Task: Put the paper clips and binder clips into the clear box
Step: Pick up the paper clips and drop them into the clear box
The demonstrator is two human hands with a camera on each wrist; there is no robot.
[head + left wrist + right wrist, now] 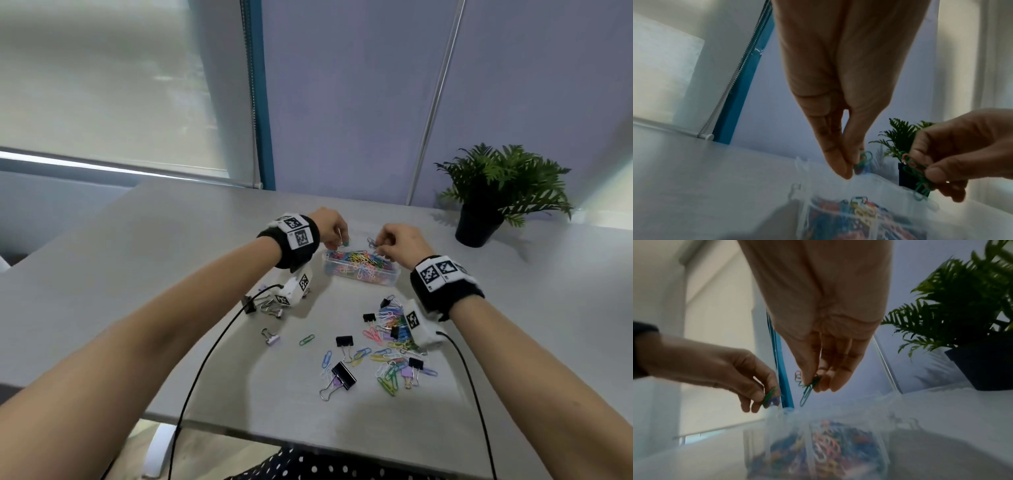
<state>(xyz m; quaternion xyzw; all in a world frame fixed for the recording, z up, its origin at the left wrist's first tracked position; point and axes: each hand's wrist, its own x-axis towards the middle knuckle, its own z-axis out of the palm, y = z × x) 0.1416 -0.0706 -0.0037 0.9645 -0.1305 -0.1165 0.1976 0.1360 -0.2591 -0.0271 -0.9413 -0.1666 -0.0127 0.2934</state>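
Both of your hands hang over the clear box [362, 271], which sits on the grey table [171, 274] already heaped with coloured paper clips. Your left hand [327, 228] pinches a few clips [864, 161], green and blue among them, between thumb and fingertips just above the box's far left corner. Your right hand [400, 245] pinches a small bunch of green and red clips [807, 386] the same way, one green clip dangling down toward the box. Nearer you on the table lies a loose scatter of paper clips [390, 363] mixed with black binder clips [344, 375] and a lilac binder clip [271, 337], well apart from the box. A potted fern [496, 192] stands at the far right.
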